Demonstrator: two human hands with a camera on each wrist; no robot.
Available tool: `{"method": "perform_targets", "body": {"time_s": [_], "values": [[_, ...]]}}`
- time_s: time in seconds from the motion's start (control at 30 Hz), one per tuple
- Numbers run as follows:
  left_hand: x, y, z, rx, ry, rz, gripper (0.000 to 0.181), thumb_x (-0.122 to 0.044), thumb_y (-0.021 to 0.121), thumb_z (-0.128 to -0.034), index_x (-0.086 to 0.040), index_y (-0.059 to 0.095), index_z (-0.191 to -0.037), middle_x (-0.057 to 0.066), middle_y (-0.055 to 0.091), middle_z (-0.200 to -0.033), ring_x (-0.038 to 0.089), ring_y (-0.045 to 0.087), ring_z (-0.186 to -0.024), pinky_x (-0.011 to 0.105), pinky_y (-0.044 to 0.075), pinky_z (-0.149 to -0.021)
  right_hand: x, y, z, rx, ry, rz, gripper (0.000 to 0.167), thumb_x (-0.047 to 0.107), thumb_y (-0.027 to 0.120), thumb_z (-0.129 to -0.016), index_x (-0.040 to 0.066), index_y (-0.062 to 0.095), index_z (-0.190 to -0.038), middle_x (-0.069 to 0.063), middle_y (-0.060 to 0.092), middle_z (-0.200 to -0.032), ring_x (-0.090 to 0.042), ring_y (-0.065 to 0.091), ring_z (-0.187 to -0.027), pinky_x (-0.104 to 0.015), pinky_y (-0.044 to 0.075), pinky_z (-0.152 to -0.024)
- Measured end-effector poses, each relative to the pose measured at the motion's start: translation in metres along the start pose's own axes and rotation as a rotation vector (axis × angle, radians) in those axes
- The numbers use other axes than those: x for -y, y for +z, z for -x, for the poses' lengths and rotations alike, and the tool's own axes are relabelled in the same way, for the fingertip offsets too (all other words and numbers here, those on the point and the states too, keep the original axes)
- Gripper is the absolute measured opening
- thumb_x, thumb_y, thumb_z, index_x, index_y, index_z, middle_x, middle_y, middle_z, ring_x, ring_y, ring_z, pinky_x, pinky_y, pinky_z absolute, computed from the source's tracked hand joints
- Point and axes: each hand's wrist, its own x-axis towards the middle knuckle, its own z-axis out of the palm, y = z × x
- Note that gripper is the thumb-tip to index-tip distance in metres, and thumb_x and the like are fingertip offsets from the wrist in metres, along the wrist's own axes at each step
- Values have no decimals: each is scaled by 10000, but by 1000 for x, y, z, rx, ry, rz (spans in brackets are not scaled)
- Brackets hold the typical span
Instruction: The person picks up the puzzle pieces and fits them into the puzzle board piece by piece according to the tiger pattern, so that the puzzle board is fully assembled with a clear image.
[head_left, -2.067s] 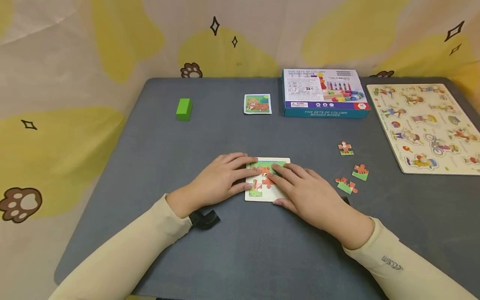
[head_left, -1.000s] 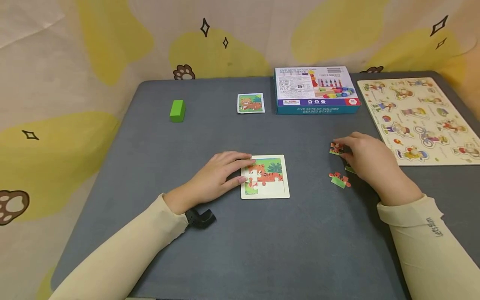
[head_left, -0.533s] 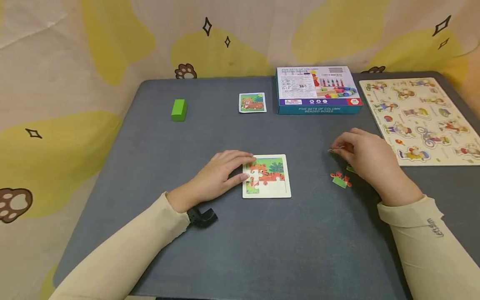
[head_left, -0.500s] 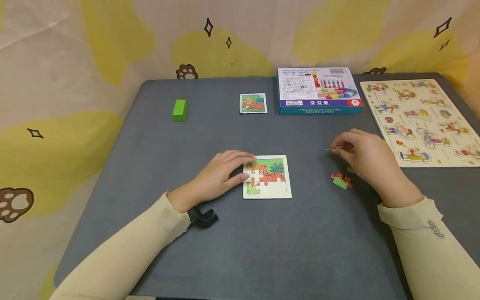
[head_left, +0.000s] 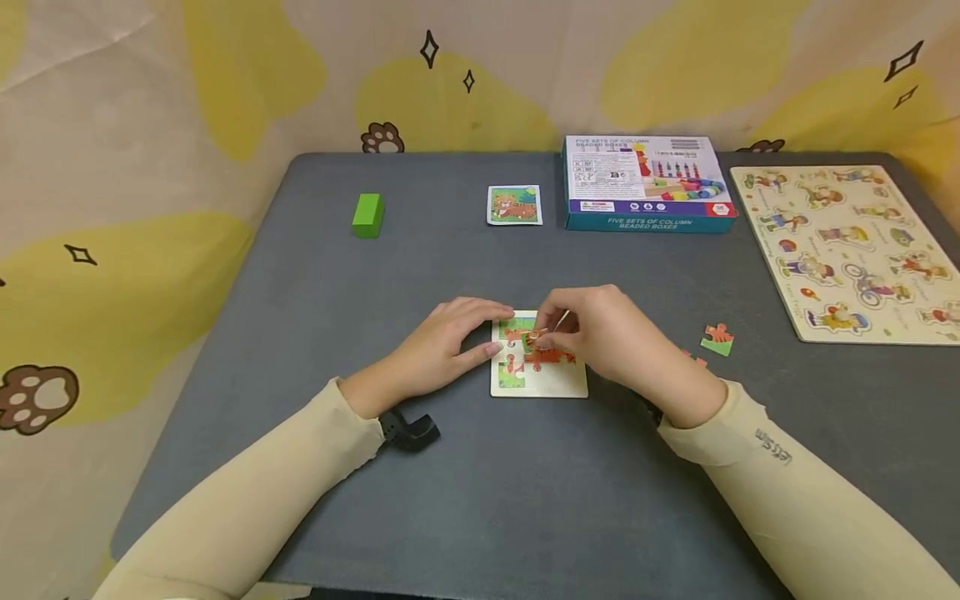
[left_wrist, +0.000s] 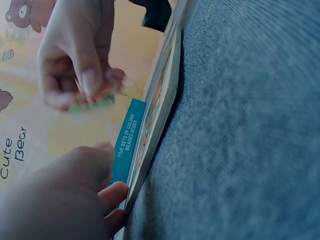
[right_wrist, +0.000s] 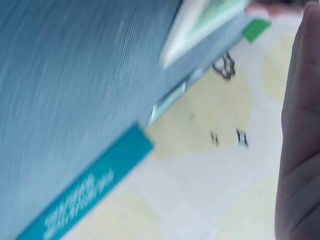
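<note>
A small square puzzle board with a pale rim lies mid-table, partly filled with tiger-picture pieces. At its left edge rests my left hand, fingers and thumb loosely bent and touching the rim. Over the board my right hand pinches a puzzle piece between thumb and fingers. This piece looks orange and green and blurred in the left wrist view, held above the board. A loose orange-and-green piece lies to the right; another is mostly hidden by the right forearm.
Behind the board are a tiger picture card, a green block and a bead-set box. A large wooden board with printed figures lies at the right. Patterned cloth hangs along the table's back edge.
My right hand picked up a puzzle piece at the right and carried it left over the board. The left hand has stayed at the board's left edge.
</note>
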Motion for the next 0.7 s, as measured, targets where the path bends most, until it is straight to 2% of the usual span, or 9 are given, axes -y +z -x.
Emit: {"method": "perform_targets", "body": {"time_s": [0.13, 0.33, 0.53, 0.7], "values": [[-1, -1, 0, 1, -4, -7, 448, -234, 630, -1067, -135, 561, -1498, 21, 559, -1505, 204, 448, -1424, 481, 304, -1186, 5, 17, -12, 36, 5, -9, 129, 94, 852, -894, 159, 740, -903, 44, 716, -837, -144, 647, -767, -322, 536, -665], [0, -1, 1, -5, 1, -11, 447, -192, 632, -1060, -133, 560, -1497, 23, 564, -1496, 205, 446, -1424, 481, 311, -1180, 9, 30, -19, 11, 8, 59, 160, 141, 874, -878, 162, 718, -856, 76, 688, -755, -128, 623, -696, -325, 509, -633], [2, 0, 0, -17, 14, -8, 434, -140, 617, -1055, -132, 571, -1486, 21, 570, -1491, 202, 453, -1417, 479, 319, -1176, 9, 33, -22, 9, -1, 150, 119, 174, 873, -883, 172, 755, -884, 83, 668, -765, -160, 606, -781, -358, 509, -686], [2, 1, -1, -15, 27, -10, 412, -145, 610, -1059, -125, 585, -1469, 19, 574, -1490, 205, 468, -1405, 473, 330, -1169, 6, 32, -22, 31, 4, 89, 63, 158, 848, -908, 148, 787, -923, 75, 703, -802, -128, 645, -777, -334, 537, -714]]}}
